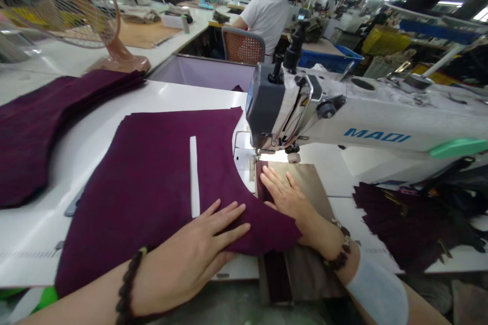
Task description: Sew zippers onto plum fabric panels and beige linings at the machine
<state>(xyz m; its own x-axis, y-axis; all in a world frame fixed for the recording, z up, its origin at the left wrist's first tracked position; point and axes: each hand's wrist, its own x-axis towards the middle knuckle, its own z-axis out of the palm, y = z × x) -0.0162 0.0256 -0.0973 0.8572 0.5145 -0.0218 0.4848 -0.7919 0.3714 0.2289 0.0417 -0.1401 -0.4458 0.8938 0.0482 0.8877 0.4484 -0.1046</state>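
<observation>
— Maroon cloth under both palms? 
— Yes. The left hand [194, 254] lies flat, fingers spread, on the maroon fabric panel [160, 183] at the table's near edge. The right hand [285, 195] rests open and flat on a narrow maroon strip [266, 185], fingertips just short of the presser foot [259, 155]. 
— Sewn much? 
— No stitching shows that I can tell; the seam looks barely begun. A white label strip [194, 177] lies on the panel, and more maroon pieces [34, 127] sit stacked at left by the fan [76, 5].

Needle area under the sewing machine head [267, 106] hidden, fan [64, 5] cut off by the top edge, left fabric stack [34, 127] cropped, co-worker's face blurred, distant machines too small to be told.
</observation>
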